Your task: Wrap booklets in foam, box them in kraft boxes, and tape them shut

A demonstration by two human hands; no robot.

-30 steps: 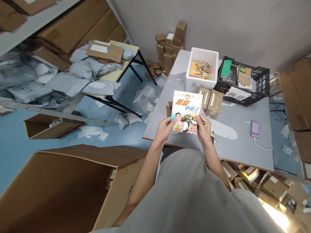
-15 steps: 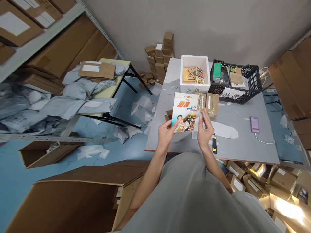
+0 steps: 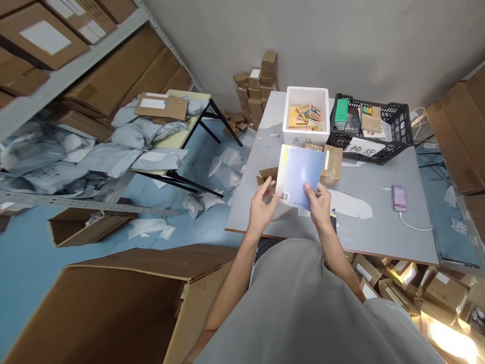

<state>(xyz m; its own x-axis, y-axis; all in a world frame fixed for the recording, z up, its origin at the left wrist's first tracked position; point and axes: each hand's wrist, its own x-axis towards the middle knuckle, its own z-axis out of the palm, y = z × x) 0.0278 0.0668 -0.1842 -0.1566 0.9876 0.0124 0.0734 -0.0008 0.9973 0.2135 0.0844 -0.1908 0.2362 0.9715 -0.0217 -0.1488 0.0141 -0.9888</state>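
Observation:
A thin book (image 3: 300, 174) is held up over the table, its pale blue-violet back cover facing me and a barcode at its lower left corner. My right hand (image 3: 320, 205) grips the lower right edge, thumb on the cover and fingers behind. At the lower left corner, my left hand (image 3: 262, 206) has its fingers apart beside the book, with the thumb tip close to or touching the corner. Behind the book sit a taped small carton (image 3: 332, 164) and an open small carton (image 3: 267, 173), both partly hidden. A utility knife (image 3: 333, 218) is mostly covered by my right hand.
A white foam box (image 3: 306, 137) and a black crate (image 3: 390, 146), both with books, stand at the back of the grey table (image 3: 375, 192). A phone (image 3: 399, 198) with a cable lies right. A large open carton (image 3: 125, 298) is at lower left; parcels (image 3: 151, 132) fill the side table.
The book has been turned over, from its colourful front cover to its plain back. My right hand now grips it, while my left fingers have loosened. The view has shifted slightly.

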